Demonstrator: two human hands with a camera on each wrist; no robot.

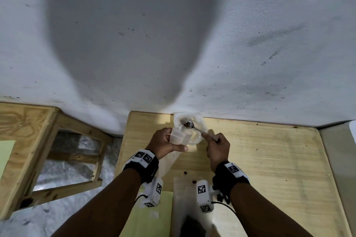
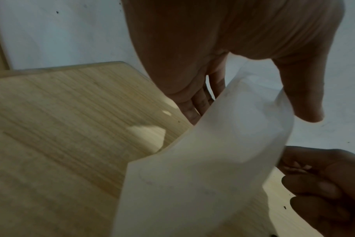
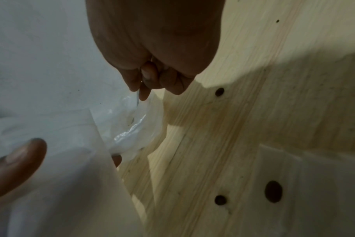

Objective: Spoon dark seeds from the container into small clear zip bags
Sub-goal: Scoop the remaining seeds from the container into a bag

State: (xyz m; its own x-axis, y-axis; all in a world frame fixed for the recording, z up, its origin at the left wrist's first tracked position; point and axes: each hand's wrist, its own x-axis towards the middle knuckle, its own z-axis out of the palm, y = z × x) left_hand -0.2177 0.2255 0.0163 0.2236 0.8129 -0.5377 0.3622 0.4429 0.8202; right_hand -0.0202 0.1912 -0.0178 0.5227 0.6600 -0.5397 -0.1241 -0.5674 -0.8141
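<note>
At the table's far edge stands the seed container [image 1: 200,121], a crumpled clear plastic bag with dark seeds [image 1: 186,125] inside. My right hand [image 1: 217,148] grips a metal spoon [image 1: 200,130] by its handle, and the bowl sits inside the container among the seeds. My left hand [image 1: 163,142] holds a small clear zip bag [image 1: 180,136] upright just left of the container, fingers behind it and thumb in front. The left wrist view shows the bag [image 2: 203,168] hanging from the fingers [image 2: 201,102]. In the right wrist view my fingers [image 3: 146,80] pinch the spoon handle above the container [image 3: 130,136].
The wooden table [image 1: 269,159] butts against a white wall [image 1: 250,44]. Loose seeds [image 3: 273,191] and clear bags [image 1: 185,198] lie near me, beside a pale green sheet [image 1: 152,217]. A wooden frame [image 1: 28,140] stands to the left over a grey floor.
</note>
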